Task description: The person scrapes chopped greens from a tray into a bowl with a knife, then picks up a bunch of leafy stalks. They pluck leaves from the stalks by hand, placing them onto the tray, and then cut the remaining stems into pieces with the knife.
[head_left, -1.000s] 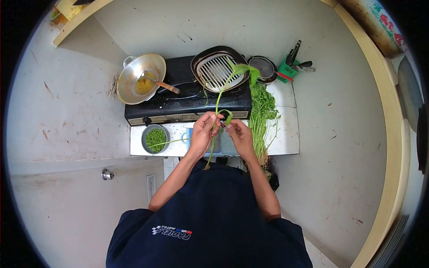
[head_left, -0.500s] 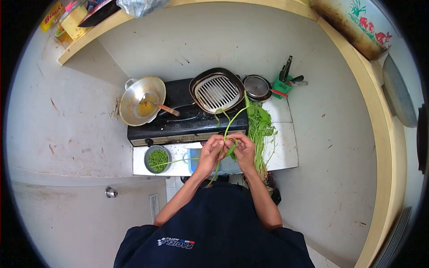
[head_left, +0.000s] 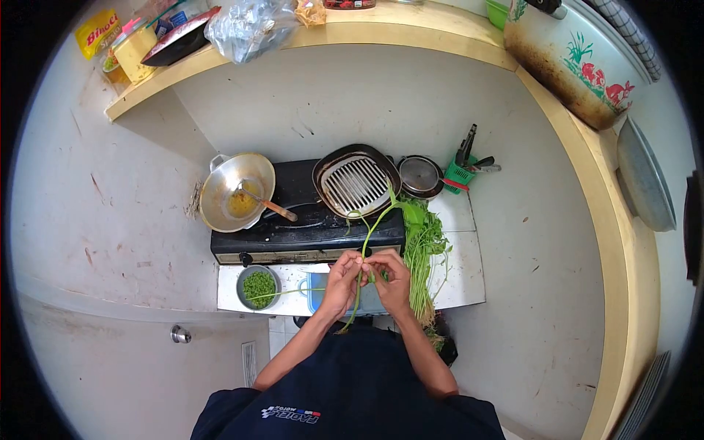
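Both hands meet over the counter's front part, around a long green vegetable stem (head_left: 372, 229) with leaves at its far end. My left hand (head_left: 340, 284) is closed, its thumb and fingers pinching the stem, whose lower end hangs toward my shirt. My right hand (head_left: 391, 281) is closed too, its fingertips pinched on the same stem close beside the left ones. Beneath the hands lies a blue-edged tray or board (head_left: 315, 281), mostly covered. To the right of my right hand rests a bunch of leafy greens (head_left: 422, 268) with roots toward me.
A grey bowl (head_left: 241, 292) of chopped greens stands at left, a thin stalk across it. Behind are a black stove (head_left: 293, 238), a wok (head_left: 213, 192) with a ladle, a grill pan (head_left: 320, 176) and a green utensil basket (head_left: 459, 174). A shelf (head_left: 411, 33) curves overhead.
The view has tilted up, so the counter sits lower. My right fingers have drawn in against the stem, and the loop of green between the hands no longer shows.
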Action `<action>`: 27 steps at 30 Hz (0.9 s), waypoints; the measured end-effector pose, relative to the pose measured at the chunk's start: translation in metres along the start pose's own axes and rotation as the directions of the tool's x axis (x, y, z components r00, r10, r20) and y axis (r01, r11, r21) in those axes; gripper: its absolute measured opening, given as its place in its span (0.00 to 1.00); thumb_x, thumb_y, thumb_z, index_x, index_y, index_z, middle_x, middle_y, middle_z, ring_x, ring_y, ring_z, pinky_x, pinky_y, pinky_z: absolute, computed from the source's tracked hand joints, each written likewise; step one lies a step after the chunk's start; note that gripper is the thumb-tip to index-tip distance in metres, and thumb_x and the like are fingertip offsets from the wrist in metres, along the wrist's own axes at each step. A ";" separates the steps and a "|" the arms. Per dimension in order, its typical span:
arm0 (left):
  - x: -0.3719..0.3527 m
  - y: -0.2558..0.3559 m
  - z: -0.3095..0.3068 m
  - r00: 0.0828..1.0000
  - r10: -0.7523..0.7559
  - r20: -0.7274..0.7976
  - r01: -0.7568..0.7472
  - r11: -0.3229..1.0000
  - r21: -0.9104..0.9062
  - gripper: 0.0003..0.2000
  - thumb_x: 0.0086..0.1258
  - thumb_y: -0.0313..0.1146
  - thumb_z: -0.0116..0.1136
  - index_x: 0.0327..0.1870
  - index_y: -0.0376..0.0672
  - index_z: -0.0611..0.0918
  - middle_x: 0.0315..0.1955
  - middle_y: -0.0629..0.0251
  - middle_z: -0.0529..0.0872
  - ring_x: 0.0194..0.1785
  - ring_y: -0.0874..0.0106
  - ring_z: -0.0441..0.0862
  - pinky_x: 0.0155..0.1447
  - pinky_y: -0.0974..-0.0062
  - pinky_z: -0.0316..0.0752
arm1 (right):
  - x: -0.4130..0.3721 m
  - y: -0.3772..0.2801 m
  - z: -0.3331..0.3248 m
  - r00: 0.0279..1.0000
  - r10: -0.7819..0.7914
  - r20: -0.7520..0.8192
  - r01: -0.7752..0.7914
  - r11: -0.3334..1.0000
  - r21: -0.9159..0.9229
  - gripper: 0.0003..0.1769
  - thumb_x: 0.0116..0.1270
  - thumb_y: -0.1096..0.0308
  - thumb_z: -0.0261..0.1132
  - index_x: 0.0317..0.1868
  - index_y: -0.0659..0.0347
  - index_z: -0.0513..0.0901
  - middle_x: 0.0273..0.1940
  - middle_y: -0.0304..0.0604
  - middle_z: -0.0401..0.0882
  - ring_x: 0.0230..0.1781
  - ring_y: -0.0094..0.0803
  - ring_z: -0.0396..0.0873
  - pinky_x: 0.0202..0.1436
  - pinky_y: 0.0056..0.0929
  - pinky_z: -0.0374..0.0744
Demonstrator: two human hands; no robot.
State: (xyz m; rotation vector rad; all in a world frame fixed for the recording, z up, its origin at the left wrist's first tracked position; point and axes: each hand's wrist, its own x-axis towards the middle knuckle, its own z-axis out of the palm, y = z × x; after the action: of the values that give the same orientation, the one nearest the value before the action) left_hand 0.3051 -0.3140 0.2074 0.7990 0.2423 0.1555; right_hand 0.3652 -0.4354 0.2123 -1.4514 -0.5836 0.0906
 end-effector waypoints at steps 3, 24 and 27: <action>0.001 0.001 0.004 0.999 -0.035 -0.032 0.034 0.999 -0.031 0.04 0.81 0.31 0.53 0.49 0.42 0.77 0.36 0.71 0.81 0.37 0.82 0.76 0.41 0.83 0.69 | 0.000 0.001 0.000 0.998 -0.058 -0.023 0.056 0.995 -0.088 0.08 0.64 0.82 0.71 0.44 0.66 0.86 0.43 0.41 0.79 0.36 0.22 0.77 0.40 0.21 0.76; 0.017 0.008 -0.003 0.969 -0.242 0.043 0.244 0.931 -0.270 0.04 0.80 0.33 0.56 0.46 0.43 0.79 0.34 0.72 0.82 0.35 0.83 0.78 0.42 0.84 0.74 | 0.019 -0.021 -0.007 0.978 -0.200 0.050 0.206 0.932 -0.299 0.09 0.61 0.84 0.68 0.41 0.65 0.85 0.38 0.46 0.81 0.35 0.35 0.81 0.37 0.27 0.77; 0.019 0.009 -0.002 0.972 -0.236 0.012 0.232 0.941 -0.246 0.05 0.80 0.33 0.56 0.46 0.42 0.79 0.34 0.72 0.82 0.34 0.83 0.78 0.41 0.84 0.75 | 0.022 -0.018 -0.007 0.974 -0.216 0.072 0.227 0.925 -0.306 0.09 0.61 0.84 0.68 0.41 0.65 0.85 0.39 0.47 0.80 0.35 0.36 0.81 0.37 0.28 0.78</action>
State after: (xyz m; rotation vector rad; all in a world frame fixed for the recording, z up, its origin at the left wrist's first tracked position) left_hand 0.3219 -0.3019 0.2095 0.5164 0.3257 -0.0322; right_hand 0.3819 -0.4354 0.2358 -1.6811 -0.8168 -0.1617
